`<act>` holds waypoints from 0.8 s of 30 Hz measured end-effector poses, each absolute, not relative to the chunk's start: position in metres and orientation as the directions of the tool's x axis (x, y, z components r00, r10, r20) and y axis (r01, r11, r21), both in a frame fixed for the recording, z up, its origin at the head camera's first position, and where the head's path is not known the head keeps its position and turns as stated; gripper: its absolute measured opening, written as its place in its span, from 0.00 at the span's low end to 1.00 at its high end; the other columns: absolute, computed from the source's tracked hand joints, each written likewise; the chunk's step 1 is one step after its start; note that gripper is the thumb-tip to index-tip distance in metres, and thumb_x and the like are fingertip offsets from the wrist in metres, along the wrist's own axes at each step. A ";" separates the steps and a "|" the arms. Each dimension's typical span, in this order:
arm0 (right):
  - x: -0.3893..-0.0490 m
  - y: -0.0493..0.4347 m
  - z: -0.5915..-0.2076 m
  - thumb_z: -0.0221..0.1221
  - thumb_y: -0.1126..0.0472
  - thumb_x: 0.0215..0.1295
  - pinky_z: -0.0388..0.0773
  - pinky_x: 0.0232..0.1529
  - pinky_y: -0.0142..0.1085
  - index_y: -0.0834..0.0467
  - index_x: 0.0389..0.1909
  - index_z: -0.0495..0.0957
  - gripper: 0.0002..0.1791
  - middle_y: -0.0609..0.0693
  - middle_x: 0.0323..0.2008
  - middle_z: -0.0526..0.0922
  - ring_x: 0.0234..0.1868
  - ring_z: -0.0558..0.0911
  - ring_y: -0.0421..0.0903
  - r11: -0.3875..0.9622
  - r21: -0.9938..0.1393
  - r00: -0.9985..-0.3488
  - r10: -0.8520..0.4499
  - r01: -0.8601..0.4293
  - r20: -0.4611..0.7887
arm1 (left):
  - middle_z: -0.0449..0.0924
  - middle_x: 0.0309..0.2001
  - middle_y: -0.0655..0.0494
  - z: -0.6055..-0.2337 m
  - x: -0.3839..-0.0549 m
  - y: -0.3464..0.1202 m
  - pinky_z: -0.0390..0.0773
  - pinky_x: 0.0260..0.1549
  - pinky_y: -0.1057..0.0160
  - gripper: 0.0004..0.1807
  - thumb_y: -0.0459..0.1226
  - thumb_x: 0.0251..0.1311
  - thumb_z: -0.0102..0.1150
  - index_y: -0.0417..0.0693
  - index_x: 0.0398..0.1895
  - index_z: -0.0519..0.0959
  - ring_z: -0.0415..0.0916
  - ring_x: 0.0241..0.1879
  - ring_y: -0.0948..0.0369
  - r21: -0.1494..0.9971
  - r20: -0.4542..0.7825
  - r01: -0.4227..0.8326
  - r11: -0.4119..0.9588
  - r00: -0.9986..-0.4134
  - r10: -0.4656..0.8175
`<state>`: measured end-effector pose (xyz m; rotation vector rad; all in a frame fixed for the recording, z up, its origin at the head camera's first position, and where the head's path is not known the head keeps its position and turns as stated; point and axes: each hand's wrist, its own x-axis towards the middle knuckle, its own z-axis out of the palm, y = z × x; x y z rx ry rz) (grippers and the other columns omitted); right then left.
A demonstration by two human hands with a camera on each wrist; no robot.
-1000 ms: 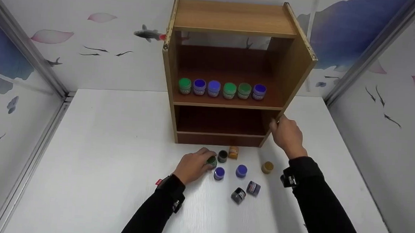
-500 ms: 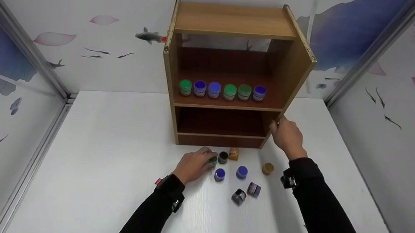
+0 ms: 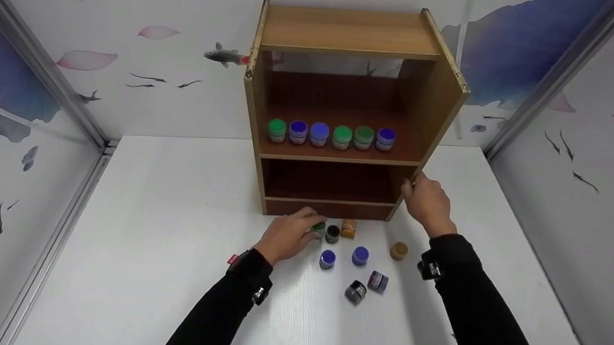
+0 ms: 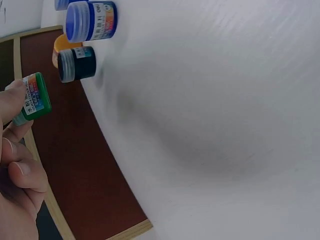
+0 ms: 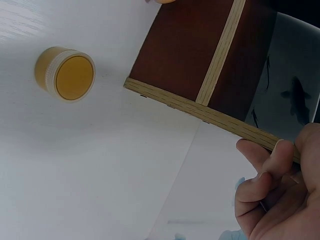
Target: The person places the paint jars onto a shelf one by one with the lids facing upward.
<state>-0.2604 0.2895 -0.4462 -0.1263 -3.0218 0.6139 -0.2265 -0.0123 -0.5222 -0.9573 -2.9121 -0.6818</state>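
Note:
My left hand [image 3: 288, 234] pinches a small green paint jar [image 4: 36, 96] between thumb and fingers, in front of the shelf's base; the left wrist view shows it lifted off the white table. Beside it stand a dark paint jar [image 3: 332, 234] and an orange jar [image 3: 348, 228]. With thumb and curled fingers, my right hand [image 3: 428, 205] grips the right side panel of the wooden shelf [image 3: 331, 210]. On its middle board a row of green and blue jars [image 3: 342, 137] stands upright. The yellow-brown jar [image 5: 75, 77] is near my right wrist.
Two blue jars [image 3: 360, 256] stand on the white table [image 3: 175, 239]. Closer to me, a black jar [image 3: 355, 292] and a dark purple jar [image 3: 378, 281] lie tipped over. Patterned wall panels [image 3: 157, 94] enclose the table at the back and sides.
My left hand has risen slightly towards the shelf with the green paint jar, coming off the table. The right hand keeps its grip on the side panel. The head view has shifted slightly.

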 end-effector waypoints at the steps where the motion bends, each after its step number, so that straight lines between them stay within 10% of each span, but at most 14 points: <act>1: -0.261 0.290 -0.446 0.41 0.53 0.75 0.74 0.27 0.45 0.70 0.50 0.74 0.24 0.64 0.35 0.84 0.30 0.81 0.53 0.917 -0.392 -0.995 0.092 0.071 0.035 | 0.78 0.55 0.59 -0.521 -0.227 -0.012 0.80 0.40 0.65 0.20 0.46 0.68 0.56 0.58 0.62 0.76 0.80 0.42 0.65 0.402 0.142 0.572 0.715 -0.810 0.569; 8: -0.261 0.289 -0.446 0.41 0.53 0.75 0.74 0.28 0.44 0.70 0.56 0.72 0.25 0.64 0.36 0.84 0.32 0.82 0.54 0.915 -0.396 -0.995 0.095 0.076 0.029 | 0.77 0.57 0.58 -0.506 -0.227 -0.012 0.80 0.40 0.65 0.21 0.48 0.69 0.53 0.60 0.64 0.75 0.79 0.39 0.64 0.406 0.163 0.591 0.697 -0.797 0.582; 15: -0.260 0.289 -0.445 0.41 0.53 0.75 0.67 0.20 0.37 0.66 0.37 0.75 0.21 0.58 0.25 0.80 0.22 0.75 0.48 0.918 -0.390 -0.996 0.088 0.069 0.031 | 0.74 0.60 0.61 -0.487 -0.227 -0.008 0.75 0.32 0.68 0.23 0.50 0.70 0.50 0.63 0.67 0.71 0.75 0.31 0.66 0.365 0.160 0.622 0.693 -0.775 0.611; 24: -0.260 0.289 -0.444 0.41 0.53 0.75 0.71 0.23 0.40 0.71 0.53 0.73 0.25 0.65 0.35 0.84 0.28 0.82 0.53 0.915 -0.396 -0.996 0.090 0.072 0.027 | 0.74 0.58 0.62 -0.463 -0.226 0.002 0.70 0.28 0.73 0.22 0.50 0.71 0.48 0.64 0.67 0.70 0.68 0.26 0.68 0.332 0.226 0.691 0.643 -0.720 0.657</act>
